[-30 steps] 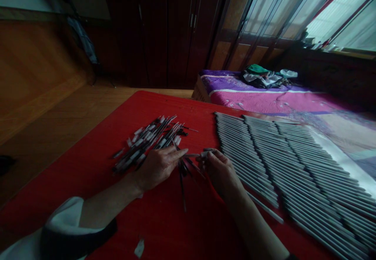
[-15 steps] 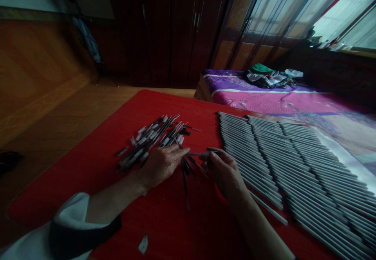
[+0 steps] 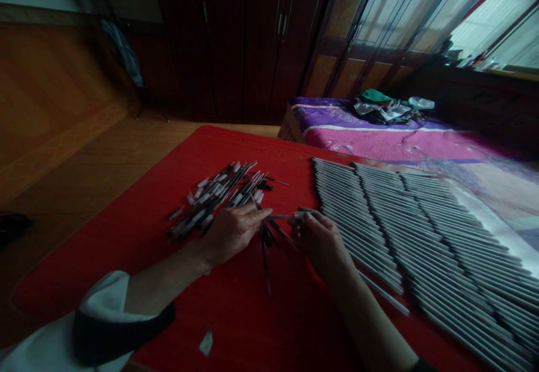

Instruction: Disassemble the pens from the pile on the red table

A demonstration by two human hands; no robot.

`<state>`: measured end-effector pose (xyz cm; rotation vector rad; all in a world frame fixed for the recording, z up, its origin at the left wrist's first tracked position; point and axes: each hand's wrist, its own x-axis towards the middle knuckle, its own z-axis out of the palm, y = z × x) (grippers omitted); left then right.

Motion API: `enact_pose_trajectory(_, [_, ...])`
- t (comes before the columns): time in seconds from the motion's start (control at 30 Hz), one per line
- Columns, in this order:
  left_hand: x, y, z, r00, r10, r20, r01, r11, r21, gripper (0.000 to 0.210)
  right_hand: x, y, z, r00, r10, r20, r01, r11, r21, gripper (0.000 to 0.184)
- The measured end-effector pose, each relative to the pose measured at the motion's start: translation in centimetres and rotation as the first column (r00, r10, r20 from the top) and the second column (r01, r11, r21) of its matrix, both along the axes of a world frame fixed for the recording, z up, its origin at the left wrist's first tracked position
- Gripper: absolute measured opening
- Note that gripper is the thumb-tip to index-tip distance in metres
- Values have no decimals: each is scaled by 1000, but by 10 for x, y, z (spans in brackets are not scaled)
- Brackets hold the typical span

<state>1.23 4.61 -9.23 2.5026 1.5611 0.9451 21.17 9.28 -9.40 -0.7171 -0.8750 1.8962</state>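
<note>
My left hand [image 3: 233,230] is closed on a thin rod [image 3: 279,216], which points from its fingertips toward my right hand. In a pinch, my right hand [image 3: 323,244] holds a small pale tube-like piece [image 3: 300,214] at the rod's far end; whether the two are joined I cannot tell. Several dark thin rods [image 3: 265,265] fan out beneath my left fingers. Beyond my left hand lies a loose pile of thin rods with pale sleeves [image 3: 214,195].
Rows of long grey sticks with dark ends [image 3: 391,232] cover the right of the red table [image 3: 164,192]. One grey stick [image 3: 385,293] lies apart nearby. A scrap [image 3: 206,343] rests near the front. Behind stands a bed [image 3: 370,142] with clothes on it.
My right fingers have shifted slightly, and the pale piece in them shows more clearly. My left hand stays almost where it was.
</note>
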Motion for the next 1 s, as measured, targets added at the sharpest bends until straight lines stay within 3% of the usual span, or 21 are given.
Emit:
enact_pose_trajectory(0.17, [1,-1,2,1000,-16,24,16,1000,4,31,4,3,0,998,35,-49,-39,996,-82,13])
enact_pose_trajectory(0.53, [2,-2,4,1000,10,23,-11,999,37,30,6,5,-1,998,67,-13,-68,993,-100,10])
enact_pose_trajectory(0.7, [1,-2,6,999,39,14,-40,999,28,31,-3,-6,9,982,-39,186,40,999,-4,17])
enact_pose_trajectory(0.9, [1,-1,5,998,39,39,-40,998,41,30,-6,-8,7,909,-124,399,26,970,243,45])
enact_pose_trajectory(1.0, [1,-1,4,998,52,37,-53,998,29,31,-4,-7,4,885,-171,432,56,962,268,38])
